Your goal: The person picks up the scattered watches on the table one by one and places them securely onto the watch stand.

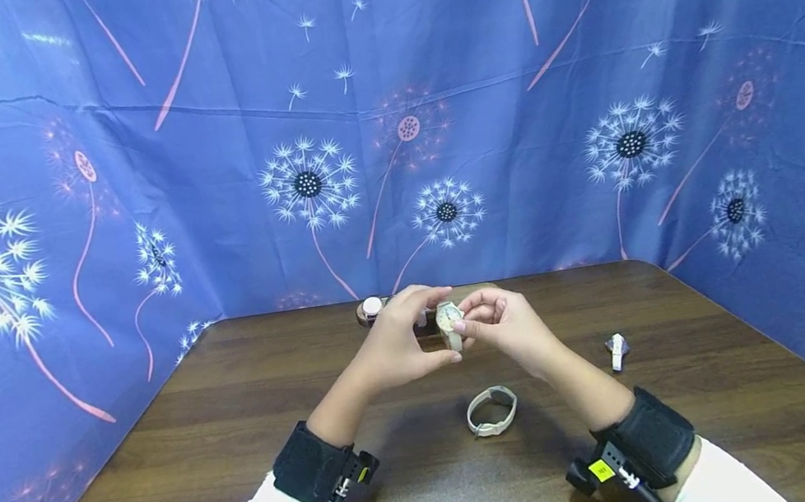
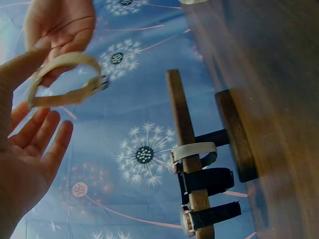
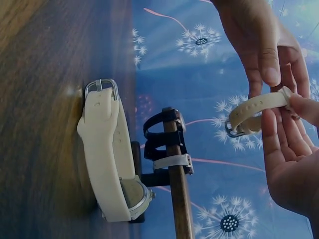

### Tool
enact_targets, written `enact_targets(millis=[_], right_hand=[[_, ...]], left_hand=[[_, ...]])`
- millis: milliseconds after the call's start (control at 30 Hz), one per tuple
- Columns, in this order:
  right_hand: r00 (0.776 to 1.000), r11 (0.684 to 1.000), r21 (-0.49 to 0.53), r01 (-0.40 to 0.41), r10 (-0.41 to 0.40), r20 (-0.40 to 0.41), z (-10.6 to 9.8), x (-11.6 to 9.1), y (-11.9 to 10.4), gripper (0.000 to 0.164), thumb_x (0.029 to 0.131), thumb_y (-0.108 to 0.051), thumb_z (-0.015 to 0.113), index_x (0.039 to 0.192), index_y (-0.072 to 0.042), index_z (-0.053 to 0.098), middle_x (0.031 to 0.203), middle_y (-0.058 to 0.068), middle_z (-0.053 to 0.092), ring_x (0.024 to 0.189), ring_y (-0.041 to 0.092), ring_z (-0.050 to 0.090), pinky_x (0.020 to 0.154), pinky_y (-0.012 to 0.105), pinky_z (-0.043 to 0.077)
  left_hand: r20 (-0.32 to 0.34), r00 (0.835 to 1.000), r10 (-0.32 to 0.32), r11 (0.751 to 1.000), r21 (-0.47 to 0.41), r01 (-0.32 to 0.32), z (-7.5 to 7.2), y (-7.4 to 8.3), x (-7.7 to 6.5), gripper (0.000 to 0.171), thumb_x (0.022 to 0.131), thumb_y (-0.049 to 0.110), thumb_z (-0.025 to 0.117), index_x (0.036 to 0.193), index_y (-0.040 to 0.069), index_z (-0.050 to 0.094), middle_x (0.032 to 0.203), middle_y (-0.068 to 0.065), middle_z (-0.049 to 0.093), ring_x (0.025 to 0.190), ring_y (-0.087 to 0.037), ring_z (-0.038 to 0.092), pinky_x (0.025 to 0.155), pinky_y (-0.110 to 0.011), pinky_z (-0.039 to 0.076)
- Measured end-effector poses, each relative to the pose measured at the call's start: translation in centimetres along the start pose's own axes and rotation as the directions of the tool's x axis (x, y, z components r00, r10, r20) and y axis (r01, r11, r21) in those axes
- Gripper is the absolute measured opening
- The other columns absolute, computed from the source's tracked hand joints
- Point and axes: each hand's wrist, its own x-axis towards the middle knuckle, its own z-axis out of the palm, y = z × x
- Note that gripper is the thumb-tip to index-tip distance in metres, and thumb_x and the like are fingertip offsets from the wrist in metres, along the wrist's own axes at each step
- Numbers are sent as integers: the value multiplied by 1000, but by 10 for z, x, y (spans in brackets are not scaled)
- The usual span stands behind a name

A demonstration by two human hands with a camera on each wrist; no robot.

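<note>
A cream-strapped wristwatch (image 1: 449, 317) is held up above the table, its pale dial facing the head camera. My right hand (image 1: 511, 325) pinches it at the case between thumb and fingers. In the right wrist view its strap (image 3: 259, 103) loops out with the buckle hanging at the far end. My left hand (image 1: 401, 338) spreads around the watch from the left, thumb below and fingers above, the fingertips close to it. On the table below both hands lies a second cream wristwatch (image 1: 493, 429), on its side with the strap buckled in a loop.
Behind the hands stands a wooden watch stand (image 2: 179, 104) bearing several watches, with dark straps (image 2: 207, 181) and one pale strap (image 2: 197, 149). A small white object (image 1: 617, 352) lies at the right of the table (image 1: 244, 435). A blue dandelion-print cloth (image 1: 510, 148) hangs behind.
</note>
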Motion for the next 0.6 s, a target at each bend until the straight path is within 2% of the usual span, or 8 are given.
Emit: enact_targets(millis=[100, 200, 267, 367, 467, 600], right_hand=[[1000, 998, 62, 18, -18, 6, 2, 0, -1, 17, 87, 4, 68, 100, 3, 57, 80, 2, 72, 69, 16, 69, 73, 29, 57], [1000, 997, 76, 28, -28, 5, 3, 0, -3, 20, 85, 3, 70, 101, 3, 58, 83, 4, 72, 74, 15, 69, 73, 29, 57], [999, 998, 44, 46, -46, -5, 3, 0, -4, 25, 83, 2, 73, 103, 5, 59, 87, 5, 72, 78, 15, 68, 73, 29, 57], [993, 990, -73, 118, -118, -5, 3, -1, -5, 36, 78, 2, 79, 109, 5, 62, 95, 7, 70, 85, 16, 68, 74, 30, 58], [973, 955, -187, 230, -229, 32, 3, -2, -4, 47, 72, 3, 84, 114, 4, 63, 106, 11, 65, 92, 18, 66, 78, 33, 58], [927, 885, -281, 371, -368, 64, 3, -3, -3, 54, 69, 2, 86, 118, 3, 63, 113, 13, 62, 98, 19, 62, 82, 35, 57]], left_hand=[[-25, 999, 21, 998, 52, -20, 2, 0, 0, 67, 64, 20, 93, 121, 4, 60, 114, -6, 63, 100, -18, 59, 85, -30, 51], [-69, 997, 30, 996, 82, -24, 1, -1, 0, 52, 66, 14, 91, 110, 7, 65, 101, -1, 65, 90, -14, 59, 79, -27, 51], [-88, 995, 39, 996, 85, -31, 0, -2, 0, 44, 67, 10, 89, 105, 8, 67, 95, 0, 66, 85, -12, 59, 76, -26, 51], [-98, 994, 54, 995, 84, -46, 0, -3, 0, 36, 68, 5, 85, 101, 7, 69, 93, 0, 67, 85, -13, 61, 76, -25, 52], [-113, 991, 68, 995, 85, -59, 0, -3, -1, 34, 69, 2, 82, 100, 5, 70, 95, -3, 68, 87, -16, 63, 78, -25, 53], [-130, 988, 80, 992, 107, -66, 0, -3, 0, 35, 70, 3, 82, 103, 4, 70, 95, -4, 69, 84, -16, 63, 75, -26, 53]])
